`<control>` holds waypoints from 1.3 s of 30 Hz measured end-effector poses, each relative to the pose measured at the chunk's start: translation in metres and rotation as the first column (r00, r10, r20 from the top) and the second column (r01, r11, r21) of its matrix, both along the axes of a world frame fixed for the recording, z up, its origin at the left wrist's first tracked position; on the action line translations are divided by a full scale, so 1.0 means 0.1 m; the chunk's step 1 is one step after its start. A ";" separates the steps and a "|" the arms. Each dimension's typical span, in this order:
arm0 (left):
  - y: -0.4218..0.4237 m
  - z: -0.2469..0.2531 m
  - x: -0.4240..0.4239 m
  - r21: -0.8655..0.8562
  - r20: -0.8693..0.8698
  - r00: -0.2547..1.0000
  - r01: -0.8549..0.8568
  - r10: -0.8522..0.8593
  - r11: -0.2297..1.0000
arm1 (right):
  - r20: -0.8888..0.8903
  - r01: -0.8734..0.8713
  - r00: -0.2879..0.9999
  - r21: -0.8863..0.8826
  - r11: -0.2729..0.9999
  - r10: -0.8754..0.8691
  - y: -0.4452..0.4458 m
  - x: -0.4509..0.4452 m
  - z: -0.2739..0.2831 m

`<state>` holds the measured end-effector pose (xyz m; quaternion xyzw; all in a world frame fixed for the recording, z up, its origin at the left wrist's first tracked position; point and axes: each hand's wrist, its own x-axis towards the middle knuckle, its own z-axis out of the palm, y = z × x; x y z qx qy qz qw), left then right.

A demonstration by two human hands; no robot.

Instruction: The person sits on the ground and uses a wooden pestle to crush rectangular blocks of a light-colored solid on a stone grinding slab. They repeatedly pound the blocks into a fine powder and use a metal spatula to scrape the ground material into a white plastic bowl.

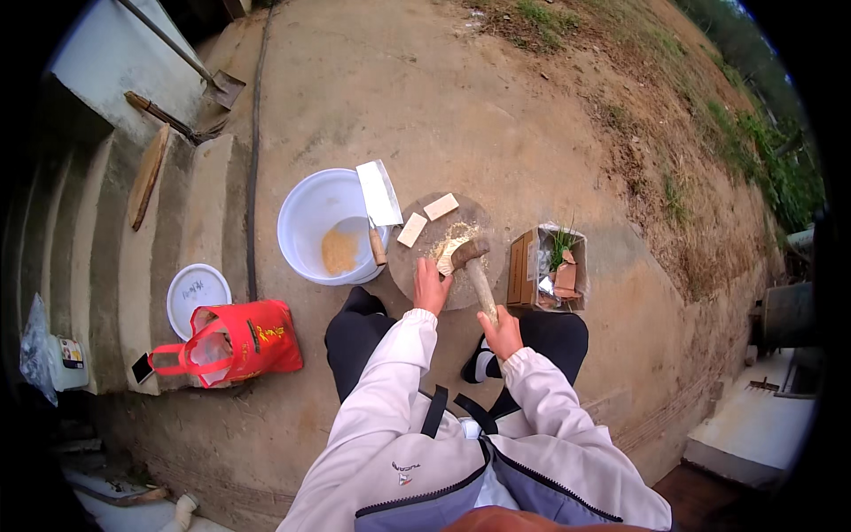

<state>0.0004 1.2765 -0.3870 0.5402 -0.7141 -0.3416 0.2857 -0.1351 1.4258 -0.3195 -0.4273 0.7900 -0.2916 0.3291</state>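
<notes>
A round, flat block lies before me, strewn with yellowish crumbs. My left hand has its fingers at the lower left edge of a pale yellow piece on the block; whether it grips the piece is unclear. In my right hand is the wooden handle of a hammer, whose head rests on or just above that piece. Two pale rectangular blocks lie farther back. A cleaver with a wooden handle lies across the rim of a white bucket holding yellowish crumbs.
A cardboard box with scraps and green leaves stands right of the block. To the left are a red bag, a white lid, concrete steps and a black hose. A shovel leans by the wall.
</notes>
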 end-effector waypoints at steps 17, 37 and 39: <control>0.01 -0.24 0.03 0.092 -0.131 0.990 -0.040 0.052 0.995 | -0.129 -0.057 0.990 0.033 0.998 0.061 -0.08 0.10 -0.14; 0.07 -0.31 0.16 0.075 -0.197 0.972 -0.119 0.132 0.990 | -0.147 -0.128 0.980 0.073 0.989 0.138 -0.12 0.19 0.00; 0.03 -0.33 0.17 0.071 -0.175 0.975 -0.123 0.134 0.990 | -0.130 -0.149 0.979 0.061 0.987 0.155 -0.17 0.14 -0.08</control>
